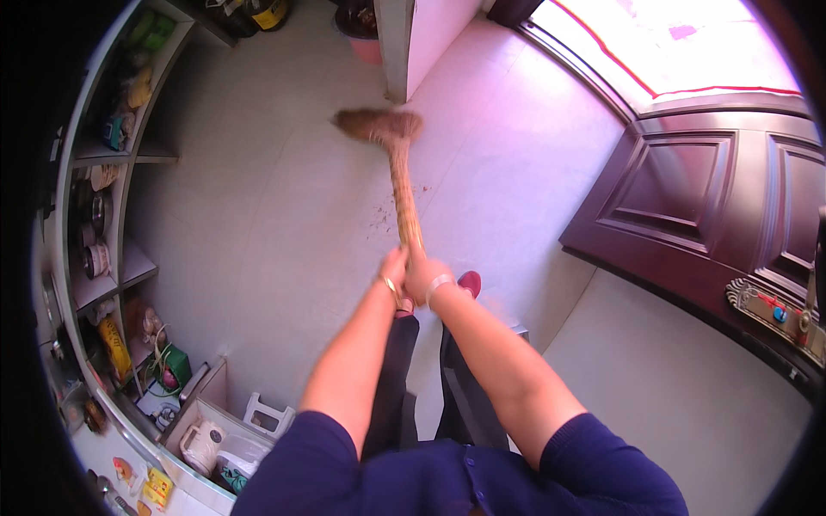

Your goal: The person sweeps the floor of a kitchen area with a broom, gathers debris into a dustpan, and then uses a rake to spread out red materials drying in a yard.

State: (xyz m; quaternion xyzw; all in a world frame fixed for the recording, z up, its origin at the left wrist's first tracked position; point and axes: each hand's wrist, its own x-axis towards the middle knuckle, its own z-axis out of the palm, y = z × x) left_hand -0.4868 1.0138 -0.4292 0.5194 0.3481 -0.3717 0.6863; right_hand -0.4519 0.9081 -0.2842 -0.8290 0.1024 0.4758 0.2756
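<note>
A straw broom (403, 185) stretches away from me over the floor, its brown brush end near the foot of a wall corner. Both of my hands are wrapped round its handle, close together. My left hand (395, 265) is closed on it, with a gold bangle at the wrist. Right beside it, my right hand (422, 273) grips the same handle, a pale band round its wrist. Small dark bits of dirt (380, 219) lie scattered on the floor left of the handle, and a few more to its right. The brush end is slightly blurred.
Open shelves (120, 215) packed with goods run along the left. A drawer (206, 413) stands pulled out at lower left, near a white plastic stool (268, 416). The wall corner (397, 52) juts in at the top, beside a pink bin (366, 50). A dark door (688, 189) stands open at right.
</note>
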